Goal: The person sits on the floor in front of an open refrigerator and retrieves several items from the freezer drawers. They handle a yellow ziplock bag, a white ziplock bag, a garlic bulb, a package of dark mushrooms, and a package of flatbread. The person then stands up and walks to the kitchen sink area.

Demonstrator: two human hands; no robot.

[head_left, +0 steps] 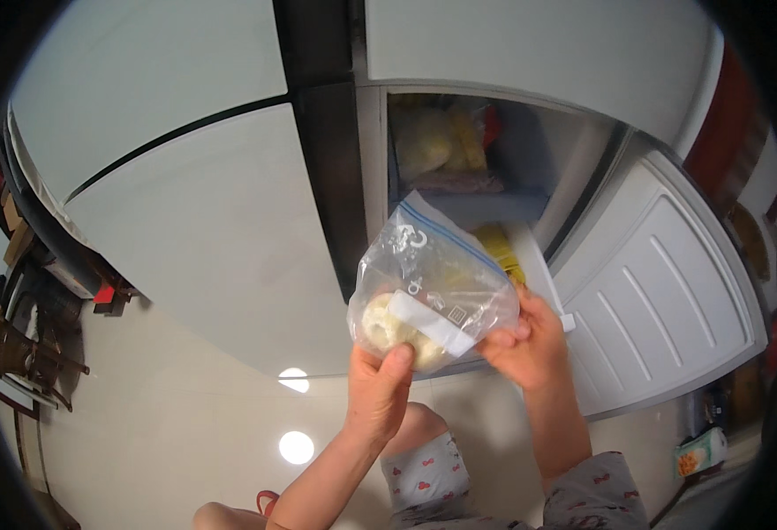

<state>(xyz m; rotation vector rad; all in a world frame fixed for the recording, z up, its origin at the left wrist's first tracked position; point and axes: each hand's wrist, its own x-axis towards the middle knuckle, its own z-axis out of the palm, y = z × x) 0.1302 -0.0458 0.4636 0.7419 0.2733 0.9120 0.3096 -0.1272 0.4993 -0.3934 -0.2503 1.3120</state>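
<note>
Between my hands is a clear zip bag [433, 256] with a blue strip along its top edge and a white label band. Pale, round, bun-like pieces [384, 322] lie in its lower part. My left hand [380, 384] grips the bag's lower left, thumb on the front over the pieces. At the lower right corner, my right hand [530, 340] pinches the plastic. Behind the bag, a freezer compartment [547, 159] stands open. A pulled-out drawer [539, 265] in it holds something yellow, partly hidden by the bag.
The freezer door [658, 283] is swung out to the right. Bagged food [437, 141] fills the upper part of the compartment. A closed white door panel [203, 238] spans the left. Wooden furniture [26, 353] stands far left; a green-and-white package [699, 453] is at lower right.
</note>
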